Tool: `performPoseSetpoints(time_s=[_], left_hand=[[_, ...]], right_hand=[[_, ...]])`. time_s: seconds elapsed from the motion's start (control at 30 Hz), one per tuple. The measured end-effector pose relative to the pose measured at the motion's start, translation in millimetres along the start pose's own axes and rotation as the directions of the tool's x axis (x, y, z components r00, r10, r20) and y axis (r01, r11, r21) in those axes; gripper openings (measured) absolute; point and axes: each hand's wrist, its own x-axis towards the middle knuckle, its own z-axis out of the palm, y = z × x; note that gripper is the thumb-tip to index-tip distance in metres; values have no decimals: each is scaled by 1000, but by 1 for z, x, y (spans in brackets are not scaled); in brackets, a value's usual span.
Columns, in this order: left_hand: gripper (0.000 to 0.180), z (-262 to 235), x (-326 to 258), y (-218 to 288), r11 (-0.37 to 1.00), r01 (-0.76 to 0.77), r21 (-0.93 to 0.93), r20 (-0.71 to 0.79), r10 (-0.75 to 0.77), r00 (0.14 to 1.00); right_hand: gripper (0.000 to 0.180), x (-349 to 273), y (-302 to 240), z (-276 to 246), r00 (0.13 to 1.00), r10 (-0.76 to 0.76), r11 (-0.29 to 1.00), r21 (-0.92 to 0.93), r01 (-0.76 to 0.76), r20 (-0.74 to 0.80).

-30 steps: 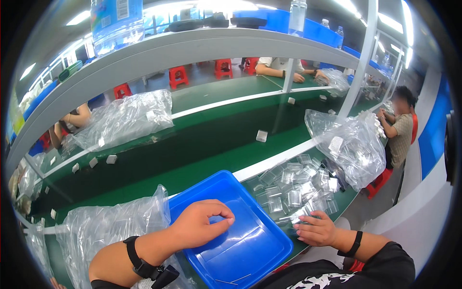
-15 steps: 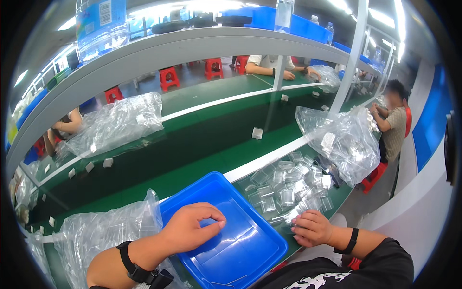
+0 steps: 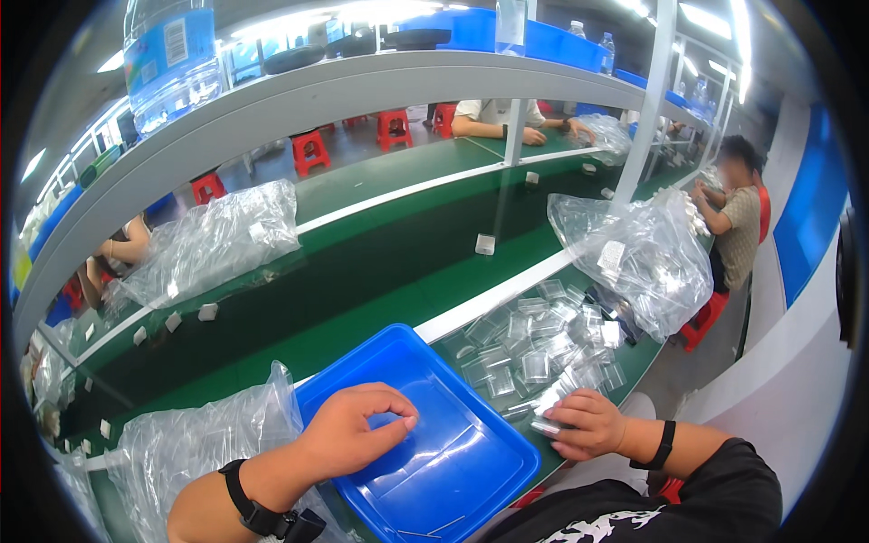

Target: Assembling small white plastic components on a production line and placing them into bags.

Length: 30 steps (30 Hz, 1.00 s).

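Note:
Over the near part of a blue tray [image 3: 493,421], my left hand [image 3: 358,430] is closed in a pinch, thumb and forefinger tips together. Anything between them is too small or hidden to see. To the right of the tray, my right hand [image 3: 587,423] has its fingers curled around a small clear plastic case [image 3: 545,425], whose end shows beyond the fingertips. Just past that hand lies a loose heap of similar clear plastic cases [image 3: 536,366] on the green table. Two thin pale strips [image 3: 433,528] rest in the tray's near corner.
A clear plastic bag [image 3: 204,443] lies left of the tray; another filled bag [image 3: 647,262] stands behind the heap. Beyond the white rail runs a green belt [image 3: 362,271] with small white pieces [image 3: 485,244]. A grey shelf [image 3: 434,68] spans overhead. Other people sit farther off.
The clear case now shows more plainly at my right fingertips. My left hand keeps its pinch over the tray. White pieces on the belt have slid slightly right; the view has shifted a little.

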Motion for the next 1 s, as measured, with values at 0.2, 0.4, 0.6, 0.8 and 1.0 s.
performPoseSetpoints(time_s=[0.2, 0.4, 0.6, 0.8, 1.0], left_hand=[[14, 0, 0, -1, 1000, 20, 0, 15, -20, 1000], [15, 1, 0, 0, 1000, 14, -18, 13, -13, 1000], [15, 1, 0, 1, 1000, 15, -12, 20, -15, 1000], [15, 1, 1, 1, 1000, 11, 0, 13, -11, 1000], [11, 1, 2, 4, 1000, 9, 24, 29, -10, 1000]], right_hand=[[22, 7, 0, -6, 996, -15, 999, 39, 12, 88], [20, 4, 0, -5, 998, -25, 999, 27, 24, 63], [25, 4, 2, -3, 999, -24, 999, 46, 23, 31], [31, 5, 4, -3, 998, -43, 998, 42, 42, 36], [31, 3, 2, -4, 999, -24, 999, 22, 23, 46]])
